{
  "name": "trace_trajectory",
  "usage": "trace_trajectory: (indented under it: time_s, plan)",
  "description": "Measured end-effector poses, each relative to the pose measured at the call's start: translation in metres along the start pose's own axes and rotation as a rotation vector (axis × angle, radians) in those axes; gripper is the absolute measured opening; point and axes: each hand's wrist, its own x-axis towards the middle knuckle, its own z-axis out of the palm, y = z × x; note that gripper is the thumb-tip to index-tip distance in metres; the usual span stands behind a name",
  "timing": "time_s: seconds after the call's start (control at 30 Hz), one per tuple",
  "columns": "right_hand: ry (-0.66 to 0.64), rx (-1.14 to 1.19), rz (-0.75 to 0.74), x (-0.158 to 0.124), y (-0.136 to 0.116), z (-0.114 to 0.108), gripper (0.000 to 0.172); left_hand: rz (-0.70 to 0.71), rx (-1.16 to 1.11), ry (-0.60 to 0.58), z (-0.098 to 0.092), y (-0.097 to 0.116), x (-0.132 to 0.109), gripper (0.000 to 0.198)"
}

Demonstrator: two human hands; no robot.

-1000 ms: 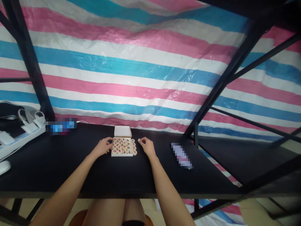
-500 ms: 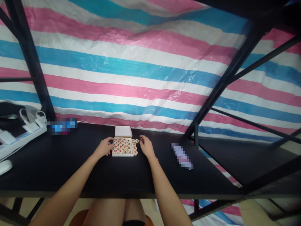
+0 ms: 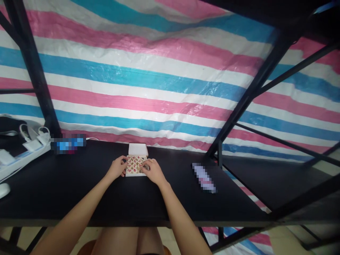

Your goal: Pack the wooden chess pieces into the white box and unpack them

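A small white box (image 3: 134, 175) lies on the black table, filled with rows of round Chinese chess pieces (image 3: 134, 165) marked in red and black. My left hand (image 3: 117, 167) holds the box by its left side, fingers curled against the wall. Over the box's right part, my right hand (image 3: 154, 170) has its fingers bent together at a chess piece in the right-hand columns. That hand covers much of this side, including the place where loose pieces lay. Behind the box rests its white lid (image 3: 137, 149).
A phone-like blurred object (image 3: 204, 177) lies to the right. On the left are a white power strip (image 3: 34, 150) with plugs, a blurred blue item (image 3: 70, 143) and a white mouse (image 3: 4, 190). Black metal posts and a striped sheet (image 3: 143, 92) close off the back.
My right hand has moved left from beside the loose chess pieces to over the box's right part. My left hand stays at the box's left side.
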Motion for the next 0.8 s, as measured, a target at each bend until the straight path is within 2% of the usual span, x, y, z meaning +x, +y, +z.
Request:
trace_trajectory:
  time_s: [0.23, 0.33, 0.43, 0.53, 0.6, 0.8]
  plan:
    - [0.023, 0.063, 0.062, 0.004, -0.008, 0.004, 0.006, 0.023, -0.006, -0.004, -0.002, -0.003, 0.001, 0.016]
    - [0.101, 0.084, 0.154, 0.003, 0.009, -0.005, 0.013, 0.043, -0.009, 0.001, -0.003, -0.003, 0.001, 0.019]
    - [0.173, 0.101, 0.294, -0.003, 0.04, -0.018, 0.023, 0.09, 0.005, -0.004, -0.006, -0.003, 0.0, 0.022]
    - [0.13, 0.134, 0.372, -0.011, 0.066, -0.023, 0.025, 0.131, 0.023, 0.005, -0.008, -0.004, 0.0, 0.024]
    - [0.088, 0.16, 0.388, -0.014, 0.074, -0.021, 0.025, 0.145, 0.036, 0.011, -0.01, -0.005, 0.001, 0.024]
    - [0.035, 0.212, 0.363, -0.012, 0.065, -0.011, 0.04, 0.179, 0.079, 0.011, -0.012, -0.009, 0.001, 0.024]
